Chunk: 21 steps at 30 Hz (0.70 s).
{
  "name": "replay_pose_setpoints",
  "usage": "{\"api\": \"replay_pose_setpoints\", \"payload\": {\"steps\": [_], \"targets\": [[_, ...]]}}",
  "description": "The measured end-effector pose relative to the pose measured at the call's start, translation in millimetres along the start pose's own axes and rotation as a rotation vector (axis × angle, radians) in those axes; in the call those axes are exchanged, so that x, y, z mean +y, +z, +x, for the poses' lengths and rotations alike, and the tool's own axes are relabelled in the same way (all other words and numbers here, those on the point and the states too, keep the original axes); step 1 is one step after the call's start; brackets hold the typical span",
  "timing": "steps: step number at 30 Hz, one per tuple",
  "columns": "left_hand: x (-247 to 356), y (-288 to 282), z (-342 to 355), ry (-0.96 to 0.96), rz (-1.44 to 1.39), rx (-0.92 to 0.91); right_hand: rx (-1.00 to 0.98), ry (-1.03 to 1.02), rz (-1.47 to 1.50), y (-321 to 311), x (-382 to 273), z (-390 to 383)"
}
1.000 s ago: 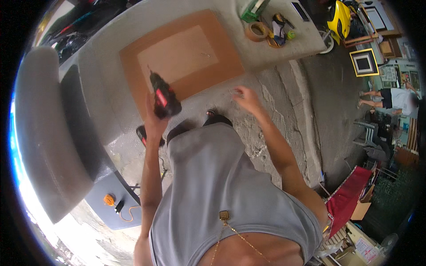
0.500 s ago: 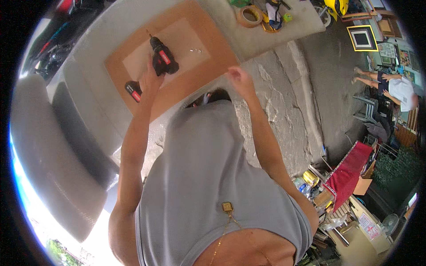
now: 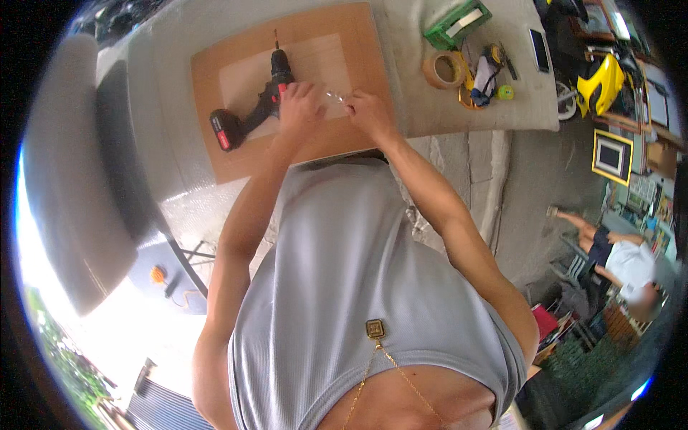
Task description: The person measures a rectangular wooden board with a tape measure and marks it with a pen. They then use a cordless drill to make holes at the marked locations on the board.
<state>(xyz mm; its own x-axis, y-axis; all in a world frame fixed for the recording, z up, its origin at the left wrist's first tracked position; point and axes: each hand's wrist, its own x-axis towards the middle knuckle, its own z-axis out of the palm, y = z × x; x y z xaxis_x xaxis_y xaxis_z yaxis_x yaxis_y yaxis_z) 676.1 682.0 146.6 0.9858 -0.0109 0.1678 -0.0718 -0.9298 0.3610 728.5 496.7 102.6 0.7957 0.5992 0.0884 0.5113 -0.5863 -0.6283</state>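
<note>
Drill (image 3: 266, 104) lies left of the left hand (image 3: 300, 110), partly hidden by it (whether gripped, I cannot tell).

A grey floor (image 3: 527, 193) stretches along the right, past a yellow-framed picture (image 3: 611, 158) and a grey chair (image 3: 570, 265). Strong white light floods the left, around a small grey table (image 3: 179, 274).

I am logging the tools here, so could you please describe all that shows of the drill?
The cordless drill, black with red accents and apparently plastic-cased, lies on its side on the brown board. Its thin bit points toward the board's far edge; its battery caps the handle, at left. The left hand covers part of its rear; contact is unclear.
</note>
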Motion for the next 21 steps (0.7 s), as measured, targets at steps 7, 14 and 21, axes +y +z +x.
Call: {"api": "replay_pose_setpoints", "payload": {"steps": [7,14,21], "targets": [[30,49,20,-0.046,0.138,-0.106,-0.177,-0.025,-0.124,-6,18,1],[42,42,33,-0.085,0.223,-0.260,-0.275,-0.101,-0.085,-17,28,4],[40,54,22,-0.111,0.244,-0.156,-0.362,-0.177,-0.080,-18,38,0]]}}
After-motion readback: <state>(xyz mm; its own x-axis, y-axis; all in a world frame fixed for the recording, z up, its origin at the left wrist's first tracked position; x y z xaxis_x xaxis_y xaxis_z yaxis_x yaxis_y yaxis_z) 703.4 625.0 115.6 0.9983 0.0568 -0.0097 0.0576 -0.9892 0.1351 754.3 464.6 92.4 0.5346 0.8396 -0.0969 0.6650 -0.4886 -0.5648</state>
